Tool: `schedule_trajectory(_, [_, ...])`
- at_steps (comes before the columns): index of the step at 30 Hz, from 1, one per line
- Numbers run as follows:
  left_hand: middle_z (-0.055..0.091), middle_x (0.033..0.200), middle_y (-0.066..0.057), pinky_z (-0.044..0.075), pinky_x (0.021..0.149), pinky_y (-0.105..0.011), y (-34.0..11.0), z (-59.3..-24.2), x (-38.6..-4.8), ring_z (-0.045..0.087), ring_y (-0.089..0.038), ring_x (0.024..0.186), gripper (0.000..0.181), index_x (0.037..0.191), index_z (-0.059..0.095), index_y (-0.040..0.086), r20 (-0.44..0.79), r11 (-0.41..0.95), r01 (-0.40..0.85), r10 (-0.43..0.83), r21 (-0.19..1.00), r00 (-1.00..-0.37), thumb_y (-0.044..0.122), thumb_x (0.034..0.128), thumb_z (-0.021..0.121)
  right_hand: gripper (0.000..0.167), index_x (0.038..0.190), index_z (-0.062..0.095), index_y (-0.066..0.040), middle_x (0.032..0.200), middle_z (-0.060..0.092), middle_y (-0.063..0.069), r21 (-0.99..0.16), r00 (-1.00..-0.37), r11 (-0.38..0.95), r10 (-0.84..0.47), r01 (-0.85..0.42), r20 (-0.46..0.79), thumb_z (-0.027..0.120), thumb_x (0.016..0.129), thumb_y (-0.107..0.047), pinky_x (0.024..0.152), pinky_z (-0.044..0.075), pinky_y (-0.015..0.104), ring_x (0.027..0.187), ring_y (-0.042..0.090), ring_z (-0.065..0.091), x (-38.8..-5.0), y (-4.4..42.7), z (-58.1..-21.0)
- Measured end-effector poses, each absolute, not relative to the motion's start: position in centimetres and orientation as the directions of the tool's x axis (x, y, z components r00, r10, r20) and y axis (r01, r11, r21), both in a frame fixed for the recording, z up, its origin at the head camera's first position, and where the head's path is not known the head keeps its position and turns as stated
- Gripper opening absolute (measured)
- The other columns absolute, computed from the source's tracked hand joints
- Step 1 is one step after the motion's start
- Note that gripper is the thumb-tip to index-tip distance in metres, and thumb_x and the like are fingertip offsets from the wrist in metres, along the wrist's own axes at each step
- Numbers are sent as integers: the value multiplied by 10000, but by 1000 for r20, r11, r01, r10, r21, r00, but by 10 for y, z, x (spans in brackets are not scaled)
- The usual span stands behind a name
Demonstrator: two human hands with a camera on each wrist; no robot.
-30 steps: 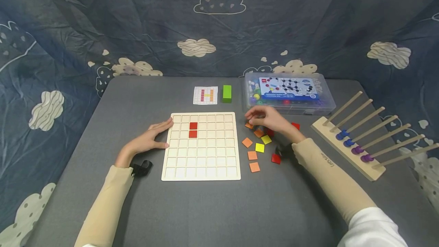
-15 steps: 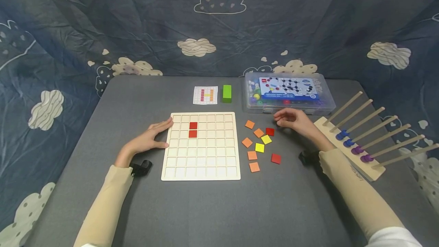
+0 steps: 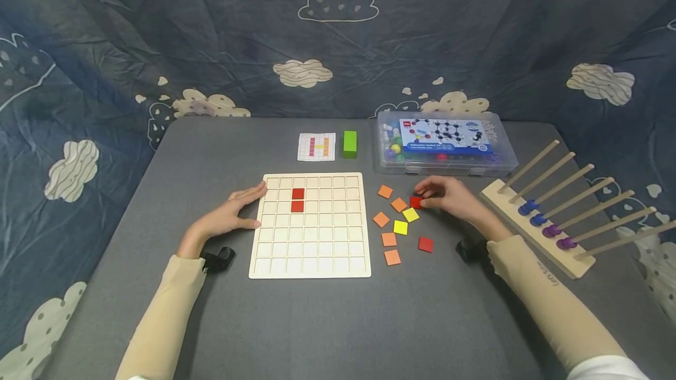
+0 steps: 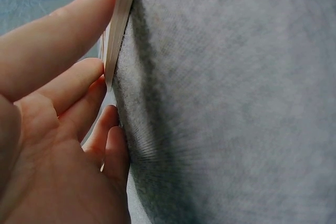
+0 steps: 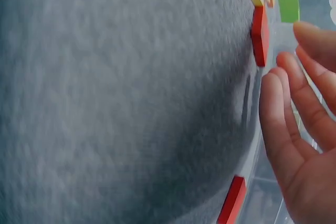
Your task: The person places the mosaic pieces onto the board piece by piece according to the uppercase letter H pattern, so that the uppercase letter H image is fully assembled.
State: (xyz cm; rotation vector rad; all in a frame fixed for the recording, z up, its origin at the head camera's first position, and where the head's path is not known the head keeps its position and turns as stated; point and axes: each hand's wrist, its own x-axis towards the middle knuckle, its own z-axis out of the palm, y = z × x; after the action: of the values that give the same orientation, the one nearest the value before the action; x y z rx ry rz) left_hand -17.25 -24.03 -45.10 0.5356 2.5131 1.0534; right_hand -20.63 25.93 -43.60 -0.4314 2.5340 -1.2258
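Note:
A wooden grid board lies flat on the table, with two red tiles one below the other in its cells. My left hand rests at the board's left edge, thumb and fingers spread; the left wrist view shows the fingertips at the board's rim. To the right of the board, my right hand is low over the table, its fingertips at a loose red square tile. In the right wrist view its fingers are loosely bent around nothing, near a red tile; another red tile lies lower down.
Orange tiles, yellow tiles and a red tile lie between board and right hand. Behind stand a printed pattern card, a green block and a clear plastic box. A pegged wooden rack stands far right.
My right hand moved right, away from the orange tiles, then came slightly back left and nearer to the red tile. My left hand and the board have stayed put.

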Motion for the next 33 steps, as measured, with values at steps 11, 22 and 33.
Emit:
schedule_trajectory(11, [132,1576,-159,100,1067,-591,-241,-451,-172,124,-382,1382,854,1499,251,11,-177,643,205,478,738,-860,188,830,751,265,1047,668,27,960,651,120,-715,-914,671,-389,-196,-115,723,788,36,761,436,350,859,243,551,-206,250,-447])
schedule_trajectory(22, [133,1576,-159,98,1066,-598,-240,-451,-172,114,-387,1388,861,1500,248,14,-182,645,197,472,738,-862,184,826,755,226,995,663,33,905,631,125,-749,-921,635,-379,-189,-88,678,783,108,716,455,292,826,244,553,-206,250,-446])
schedule_trajectory(33, [133,1576,-154,104,1067,-590,-241,-451,-173,115,-384,1389,853,1499,255,15,-171,639,210,480,740,-860,189,828,753,190,1066,647,68,963,635,165,-862,-909,503,-386,-66,-157,639,897,-18,731,504,289,822,189,569,-210,240,-428])
